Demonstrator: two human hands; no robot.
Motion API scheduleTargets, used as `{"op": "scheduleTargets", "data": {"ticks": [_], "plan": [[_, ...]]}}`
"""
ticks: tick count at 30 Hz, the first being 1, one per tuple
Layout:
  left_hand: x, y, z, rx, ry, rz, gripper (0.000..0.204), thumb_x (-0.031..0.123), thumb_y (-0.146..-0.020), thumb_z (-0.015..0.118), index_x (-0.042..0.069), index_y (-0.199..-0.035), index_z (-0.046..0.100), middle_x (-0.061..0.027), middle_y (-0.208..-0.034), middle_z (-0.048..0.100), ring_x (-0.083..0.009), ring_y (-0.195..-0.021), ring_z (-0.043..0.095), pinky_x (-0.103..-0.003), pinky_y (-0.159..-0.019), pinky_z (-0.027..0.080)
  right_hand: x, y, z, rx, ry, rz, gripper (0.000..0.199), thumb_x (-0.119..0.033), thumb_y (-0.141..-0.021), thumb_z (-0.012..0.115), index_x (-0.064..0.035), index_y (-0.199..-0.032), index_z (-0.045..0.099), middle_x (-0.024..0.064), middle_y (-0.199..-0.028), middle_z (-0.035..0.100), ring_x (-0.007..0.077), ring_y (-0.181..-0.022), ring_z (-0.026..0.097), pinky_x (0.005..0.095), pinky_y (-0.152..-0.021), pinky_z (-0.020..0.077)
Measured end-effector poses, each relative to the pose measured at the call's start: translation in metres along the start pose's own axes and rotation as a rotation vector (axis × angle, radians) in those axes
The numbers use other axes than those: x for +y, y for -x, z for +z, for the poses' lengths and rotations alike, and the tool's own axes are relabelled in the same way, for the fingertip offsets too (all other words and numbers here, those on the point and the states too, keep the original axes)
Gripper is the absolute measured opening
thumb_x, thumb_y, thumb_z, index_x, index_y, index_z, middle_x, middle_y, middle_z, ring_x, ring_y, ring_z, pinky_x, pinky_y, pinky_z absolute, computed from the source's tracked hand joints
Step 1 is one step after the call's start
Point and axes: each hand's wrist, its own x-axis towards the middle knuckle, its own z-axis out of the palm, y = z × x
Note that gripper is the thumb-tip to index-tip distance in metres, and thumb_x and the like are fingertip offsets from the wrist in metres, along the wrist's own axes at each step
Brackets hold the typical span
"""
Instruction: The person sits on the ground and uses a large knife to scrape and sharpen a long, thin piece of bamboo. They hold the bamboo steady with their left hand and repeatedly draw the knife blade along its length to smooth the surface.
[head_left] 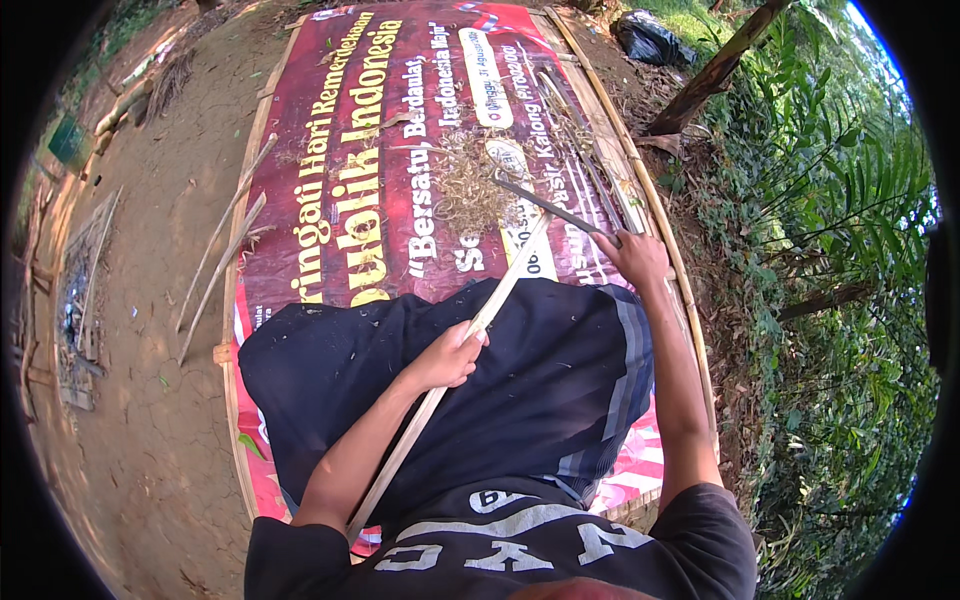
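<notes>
My left hand (450,358) is closed around a long pale strip of split bamboo (510,280), which slants from beside my left side up across my lap. In my right hand (638,258) is the handle of a long, dark-bladed knife (555,208). Its blade points up and to the left, crossing close to the strip's far end; whether the two touch I cannot tell. Thin curled shavings (478,190) lie heaped just beyond the blade tip. Dark cloth (450,300) covers my lap under the strip.
I sit on a bamboo platform covered by a red printed banner (340,130). A bamboo pole (640,165) edges its right side, with thin strips nearby. More strips (225,255) lean on the left edge. Dense plants (830,250) and a slanting trunk (715,75) stand to the right.
</notes>
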Motion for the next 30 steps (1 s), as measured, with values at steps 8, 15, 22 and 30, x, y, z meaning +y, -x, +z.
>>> {"op": "scheduleTargets", "data": {"ticks": [8,15,22,30], "plan": [[0.014,0.029,-0.009,-0.007,-0.035,-0.031,0.03,0.039,-0.11,0.042,0.01,-0.108,0.047,0.0069,-0.069,0.03,-0.0011,-0.05,0.027,-0.02,-0.042,0.026,-0.097,0.039,-0.019,0.2,-0.232,-0.499,0.067,-0.073,-0.085,0.06,-0.0104,-0.063,0.061,0.0065,-0.052,0.057,0.027,-0.047,0.061,0.0379,-0.052,0.0484],[0.012,0.063,-0.006,0.098,0.106,-0.08,0.026,0.039,-0.11,0.044,0.013,-0.103,0.046,0.0069,-0.073,0.034,-0.0005,-0.047,0.026,-0.02,-0.04,0.024,0.004,0.011,0.034,0.001,-0.144,0.266,0.074,-0.073,-0.091,0.052,-0.0027,-0.074,0.07,0.0227,-0.069,0.068,0.0414,-0.065,0.069,0.0512,-0.062,0.0539],[0.038,0.048,-0.007,0.064,0.065,0.044,0.029,0.039,-0.11,0.044,0.01,-0.114,0.047,0.0058,-0.072,0.034,0.0,-0.047,0.026,-0.018,-0.039,0.026,-0.054,0.014,0.022,0.151,-0.403,0.258,0.071,-0.071,-0.089,0.057,-0.0033,-0.076,0.074,0.0227,-0.061,0.064,0.0429,-0.058,0.065,0.0516,-0.057,0.0523],[0.076,0.009,-0.005,0.263,0.022,0.289,0.026,0.027,-0.106,0.056,0.003,-0.116,0.052,-0.0024,-0.08,0.055,-0.0074,-0.056,0.052,-0.024,-0.049,0.045,-0.127,0.001,0.028,-0.19,-1.787,0.702,0.064,-0.059,-0.099,0.053,-0.0026,-0.071,0.059,0.0017,-0.053,0.046,0.011,-0.043,0.044,0.0311,-0.044,0.0368]]}}
